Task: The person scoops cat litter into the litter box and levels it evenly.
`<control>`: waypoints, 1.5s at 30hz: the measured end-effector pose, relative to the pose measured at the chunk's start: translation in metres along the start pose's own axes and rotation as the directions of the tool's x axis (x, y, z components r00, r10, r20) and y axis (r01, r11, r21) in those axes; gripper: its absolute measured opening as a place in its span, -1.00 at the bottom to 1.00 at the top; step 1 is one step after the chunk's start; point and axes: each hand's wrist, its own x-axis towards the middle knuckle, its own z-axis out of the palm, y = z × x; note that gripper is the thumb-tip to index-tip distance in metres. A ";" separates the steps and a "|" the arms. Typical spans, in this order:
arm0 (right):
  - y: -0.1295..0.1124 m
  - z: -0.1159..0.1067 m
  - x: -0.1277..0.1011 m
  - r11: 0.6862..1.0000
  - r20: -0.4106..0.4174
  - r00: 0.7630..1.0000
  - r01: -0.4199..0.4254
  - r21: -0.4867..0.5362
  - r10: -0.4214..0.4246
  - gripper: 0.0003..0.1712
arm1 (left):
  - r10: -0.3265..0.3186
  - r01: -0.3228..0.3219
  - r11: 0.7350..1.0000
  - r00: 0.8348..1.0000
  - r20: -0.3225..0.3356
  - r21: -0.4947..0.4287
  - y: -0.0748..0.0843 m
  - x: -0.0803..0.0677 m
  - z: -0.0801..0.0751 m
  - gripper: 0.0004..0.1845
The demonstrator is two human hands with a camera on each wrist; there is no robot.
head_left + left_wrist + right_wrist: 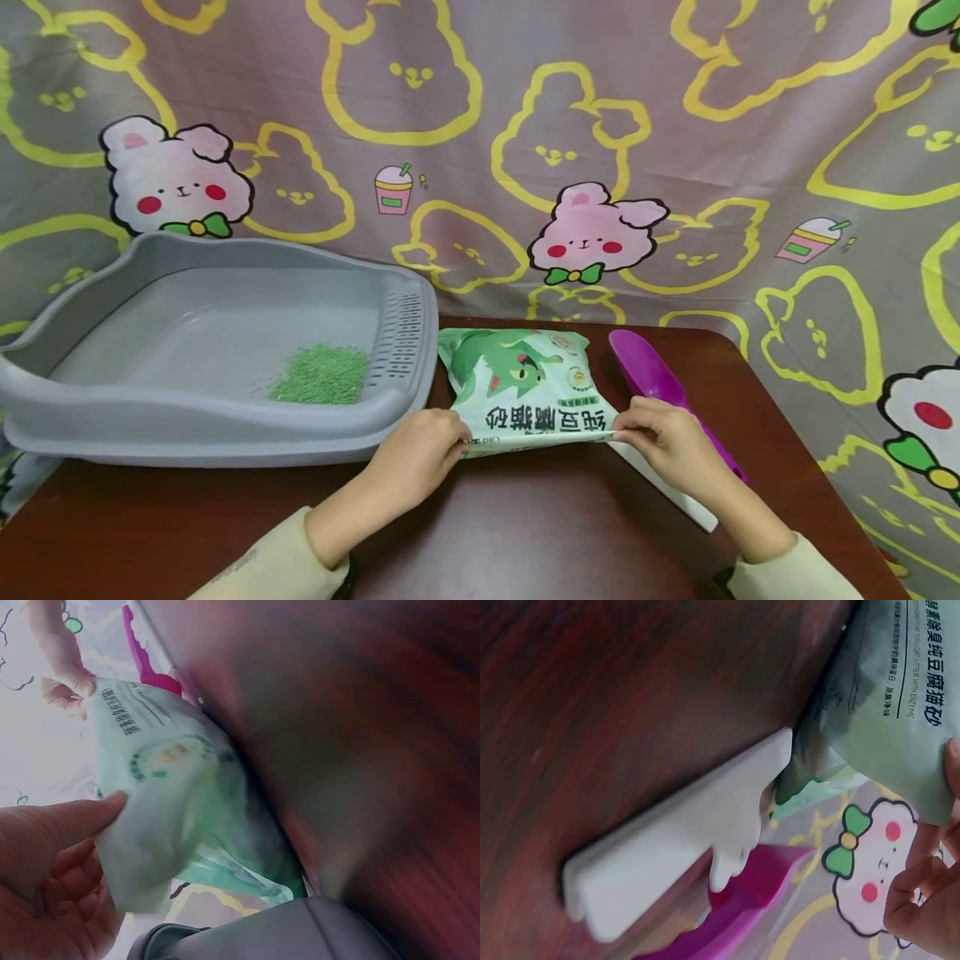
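A green and white cat litter bag (525, 385) lies on the dark wooden table (540, 533), its near edge lifted. My left hand (420, 454) pinches the bag's near left corner, my right hand (663, 442) pinches the near right corner. In the left wrist view my thumb (67, 825) presses on the bag (180, 802). In the right wrist view fingers (930, 900) hold the bag's edge (892, 712).
A grey litter tray (210, 417) with a small heap of green litter (321, 377) stands at the left. A purple scoop (660, 383) and a white flat tool (667, 487) lie right of the bag. A bunny-print cloth (480, 125) hangs behind.
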 end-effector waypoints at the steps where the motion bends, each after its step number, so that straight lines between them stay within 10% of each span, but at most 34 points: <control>1: 0.000 -0.003 -0.002 1.000 -0.002 1.000 -0.017 -0.012 0.017 -0.70 | 0.015 -0.015 1.000 1.000 0.000 0.013 0.001 0.000 0.000 -0.91; 6: 0.003 -0.010 -0.009 0.996 0.016 0.996 -0.092 -0.007 0.092 -0.92 | 0.031 -0.031 0.999 1.000 0.005 0.027 0.001 0.000 -0.004 -0.91; 24: 0.007 -0.027 -0.020 0.961 0.004 0.970 -0.242 0.131 0.243 -0.73 | 0.025 -0.025 1.000 1.000 -0.001 -0.015 -0.009 0.001 -0.004 -0.95; 32: 0.019 -0.042 -0.036 0.959 -0.044 0.959 -0.279 0.036 0.281 -0.69 | 0.057 -0.053 0.996 0.997 0.055 -0.070 -0.018 0.003 -0.004 -0.93; 45: 0.029 -0.028 -0.054 0.881 0.326 0.819 -0.425 -0.207 0.472 -0.54 | 0.059 -0.043 0.990 0.991 0.118 -0.132 -0.024 0.003 -0.008 -0.93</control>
